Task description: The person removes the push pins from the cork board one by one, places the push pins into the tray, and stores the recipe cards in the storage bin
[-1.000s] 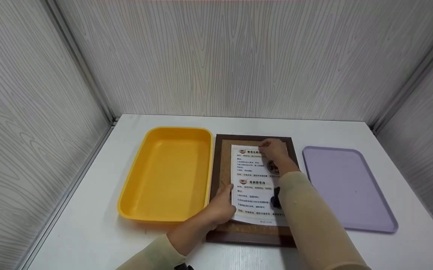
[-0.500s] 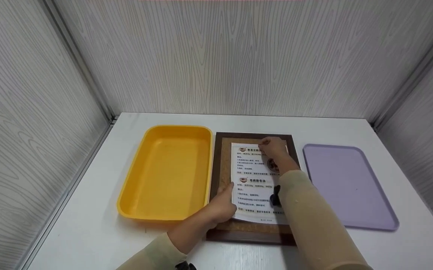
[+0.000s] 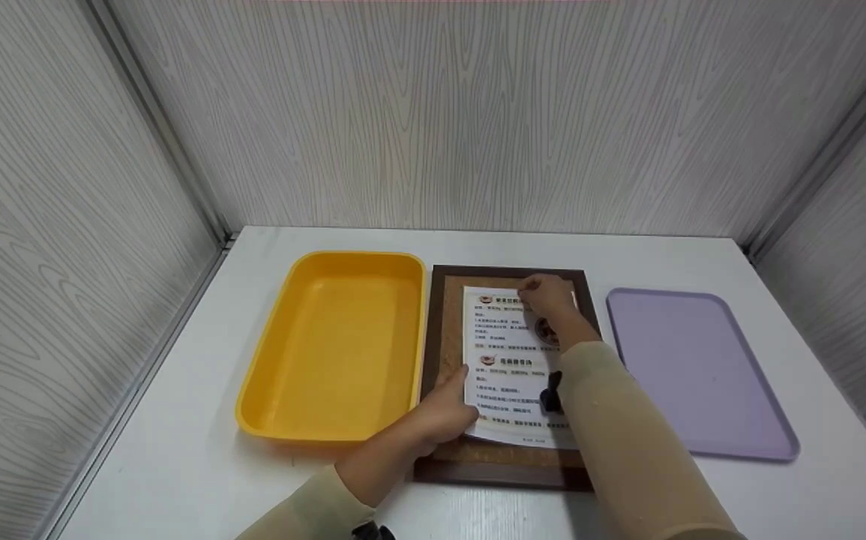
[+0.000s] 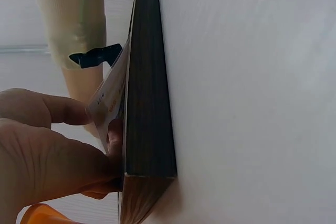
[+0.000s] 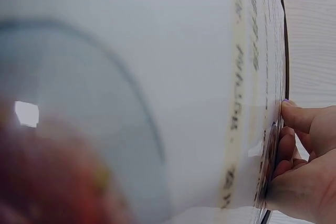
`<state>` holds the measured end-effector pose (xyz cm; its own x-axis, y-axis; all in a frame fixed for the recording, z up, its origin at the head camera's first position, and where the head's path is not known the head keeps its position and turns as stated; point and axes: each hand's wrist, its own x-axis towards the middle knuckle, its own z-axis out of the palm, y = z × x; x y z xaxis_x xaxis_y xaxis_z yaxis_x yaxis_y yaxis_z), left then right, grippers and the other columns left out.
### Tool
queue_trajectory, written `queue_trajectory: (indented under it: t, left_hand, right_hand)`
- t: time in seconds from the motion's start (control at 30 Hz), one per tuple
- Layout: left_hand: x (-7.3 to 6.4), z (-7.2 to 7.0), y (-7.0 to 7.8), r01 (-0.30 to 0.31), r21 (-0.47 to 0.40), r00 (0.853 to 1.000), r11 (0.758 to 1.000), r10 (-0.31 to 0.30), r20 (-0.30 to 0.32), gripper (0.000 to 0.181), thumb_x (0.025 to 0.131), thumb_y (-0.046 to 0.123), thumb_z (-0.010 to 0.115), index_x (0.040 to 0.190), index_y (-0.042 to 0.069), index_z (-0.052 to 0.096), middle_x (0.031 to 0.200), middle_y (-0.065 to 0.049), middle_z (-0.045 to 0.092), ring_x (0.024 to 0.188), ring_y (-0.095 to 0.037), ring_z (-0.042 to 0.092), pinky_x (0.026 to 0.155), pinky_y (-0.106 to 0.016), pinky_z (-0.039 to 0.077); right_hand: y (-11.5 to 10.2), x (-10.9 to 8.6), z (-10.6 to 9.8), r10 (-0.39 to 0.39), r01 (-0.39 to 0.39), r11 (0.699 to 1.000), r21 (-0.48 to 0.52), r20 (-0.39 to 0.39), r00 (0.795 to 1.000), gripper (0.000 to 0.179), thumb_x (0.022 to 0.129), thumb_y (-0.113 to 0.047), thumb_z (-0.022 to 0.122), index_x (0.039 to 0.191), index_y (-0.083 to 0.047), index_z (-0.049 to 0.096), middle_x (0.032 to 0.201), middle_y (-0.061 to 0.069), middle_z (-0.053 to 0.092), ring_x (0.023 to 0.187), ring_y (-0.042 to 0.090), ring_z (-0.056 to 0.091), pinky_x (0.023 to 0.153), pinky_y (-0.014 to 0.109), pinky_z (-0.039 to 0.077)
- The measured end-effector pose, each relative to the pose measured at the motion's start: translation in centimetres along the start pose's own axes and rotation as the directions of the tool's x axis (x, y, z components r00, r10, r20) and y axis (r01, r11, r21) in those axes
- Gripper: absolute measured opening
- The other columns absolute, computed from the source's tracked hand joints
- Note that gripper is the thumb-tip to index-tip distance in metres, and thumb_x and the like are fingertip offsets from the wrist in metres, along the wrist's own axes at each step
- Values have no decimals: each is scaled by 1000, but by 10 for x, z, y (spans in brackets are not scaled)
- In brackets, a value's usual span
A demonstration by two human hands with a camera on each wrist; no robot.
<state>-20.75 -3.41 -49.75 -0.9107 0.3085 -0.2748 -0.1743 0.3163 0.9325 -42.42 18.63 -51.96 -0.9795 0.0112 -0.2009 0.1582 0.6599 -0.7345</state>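
A white printed recipe sheet (image 3: pixel 511 390) lies on a brown-framed cork board (image 3: pixel 451 322) in the head view. My left hand (image 3: pixel 444 411) pinches the sheet's lower left edge. In the left wrist view, my left hand (image 4: pixel 58 150) has fingertips on both faces of a lifted corner of the sheet (image 4: pixel 110 90). My right hand (image 3: pixel 550 300) is at the middle of the sheet's top edge, fingertips together. Beside a fingertip of the right hand (image 5: pixel 310 156), a tiny purple spot (image 5: pixel 285 101) shows, like a pushpin's head; most of it is hidden.
Left of the board stands a deep yellow tray (image 3: pixel 328 431). A shallow purple tray (image 3: pixel 695 367) lies to the right. Both sit on a white table (image 3: pixel 178 450) with wood-grain panels (image 3: pixel 433 120) behind and at the sides.
Both hands hold nearly the same places on the sheet. The left fingers have shifted very slightly to the right; the camera view has tipped a little.
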Motion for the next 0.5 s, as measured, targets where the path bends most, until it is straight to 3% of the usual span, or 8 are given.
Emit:
queue_trajectory:
  t: [0.1,0.17,0.27,0.37,0.5]
  left_hand:
    - [1,0,-1,1,-5,1000,1000,-1,2,84,86,-9,56,165,12,39,156,-20,49,138,-33,52,104,-37,47]
    - [2,0,-1,8,-4,1000,1000,-8,-9,86,86,-9,57,167,11,37,164,-22,41,144,-35,48,112,-42,45]
    - [2,0,-1,34,6,999,999,-34,-36,89,86,-9,57,170,8,32,175,-26,24,158,-40,33,127,-53,32]
    - [3,-1,0,50,6,997,999,-49,-58,92,86,-10,56,171,6,27,178,-29,12,164,-43,22,133,-58,20]
    - [5,-1,0,53,4,997,999,-53,-64,92,85,-11,56,171,5,27,178,-31,12,164,-45,21,134,-58,20]
  right_hand:
    - [0,-1,0,-10,10,1000,-4,-6,1000,31,110,-21,61,137,-8,71,134,20,71,111,29,69,92,42,56]
    - [0,-2,1,-14,14,1000,-14,-9,1000,31,111,-21,61,137,-8,71,134,19,71,112,29,69,94,42,56]
    - [0,-2,3,-21,20,999,-40,-8,1000,30,111,-21,60,136,-8,70,133,19,71,111,28,68,95,43,55]
    - [-1,-2,4,-26,25,998,-62,-6,1000,29,111,-22,59,135,-9,69,129,18,71,108,28,67,94,43,55]
    - [-1,-1,4,-32,30,996,-90,-11,999,28,112,-22,58,134,-8,69,126,18,71,106,27,66,93,43,54]
